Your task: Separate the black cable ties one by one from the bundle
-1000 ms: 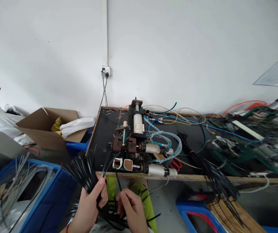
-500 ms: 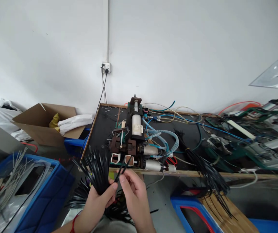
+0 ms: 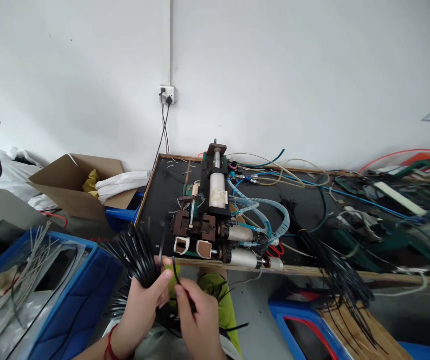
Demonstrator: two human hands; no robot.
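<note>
Low in the middle of the head view, my left hand is closed around a thick bundle of black cables, whose ends fan out above the fist. Beside it my right hand pinches a single black cable between thumb and fingers, its tip sticking up. More black cables hang below and between the hands, partly hidden by them. Just beyond the hands, at the bench's front edge, stands a pneumatic machine with brown jaw blocks and silver cylinders.
The black bench carries a second black cable bundle that hangs over its front edge. A blue bin with pale cables stands at left, near an open cardboard box. Blue crates are on the lower right.
My right hand has lowered slightly and now holds one cable apart from the bundle; before, it was by a couple of cables near the bundle. The view has shifted a little left.
</note>
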